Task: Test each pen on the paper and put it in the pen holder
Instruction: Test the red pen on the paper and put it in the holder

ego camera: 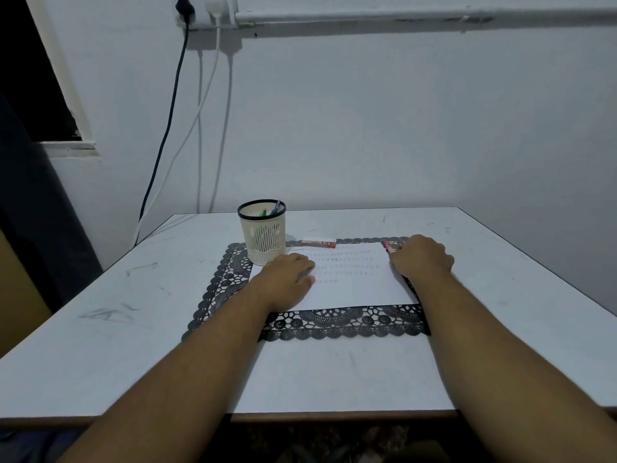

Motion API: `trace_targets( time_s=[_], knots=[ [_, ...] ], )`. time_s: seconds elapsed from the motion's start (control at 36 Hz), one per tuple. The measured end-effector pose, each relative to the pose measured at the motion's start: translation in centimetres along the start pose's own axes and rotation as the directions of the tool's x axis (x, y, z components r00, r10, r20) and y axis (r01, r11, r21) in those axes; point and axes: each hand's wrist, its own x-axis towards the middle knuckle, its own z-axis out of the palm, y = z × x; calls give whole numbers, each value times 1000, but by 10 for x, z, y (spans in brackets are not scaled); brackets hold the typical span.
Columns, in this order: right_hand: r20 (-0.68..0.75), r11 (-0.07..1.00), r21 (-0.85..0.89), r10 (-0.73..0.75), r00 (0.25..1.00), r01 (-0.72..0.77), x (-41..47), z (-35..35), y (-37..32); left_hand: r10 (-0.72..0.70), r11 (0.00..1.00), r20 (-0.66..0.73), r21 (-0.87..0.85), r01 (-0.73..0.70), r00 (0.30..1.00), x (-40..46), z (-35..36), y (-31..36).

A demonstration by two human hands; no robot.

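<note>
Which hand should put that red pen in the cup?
Probably the right hand: its fingers already curl around the red pen at the paper's far right corner. The left hand rests flat on the paper, closer to the pen holder, steadying the sheet.

A pale table (350, 372) with scuff marks and a brown front edge stands against a wall. On it lies 1 black lace mat (337, 324), set toward the far middle. A cream mesh holder (262, 238) with a black rim stands at the mat's far-left corner. A red box (317, 243) lies flat along the mat's far edge, just right of the holder. 1 sheet of paper (354, 289) covers most of the mat.
</note>
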Motion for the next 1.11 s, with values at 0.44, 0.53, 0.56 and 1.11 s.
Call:
trace_targets(
  time_s=[0.44,0.53,0.56,1.11],
  knots=[
    [-26,997,-74,-14,1000,12,0,4,-7,7,1000,-2,-8,-7,1000,3,3,-6],
    [-65,1000,3,-21,998,21,2,4,-4,13,1000,-2,-13,-13,1000,4,5,-5],
    [-84,998,56,-31,996,36,3,3,-3,18,1000,-4,-14,-18,1000,4,5,-5],
    [61,640,362,-741,668,677,-41,15,-56,271,962,-494,166,-216,826,4,-3,5]
  ],
)
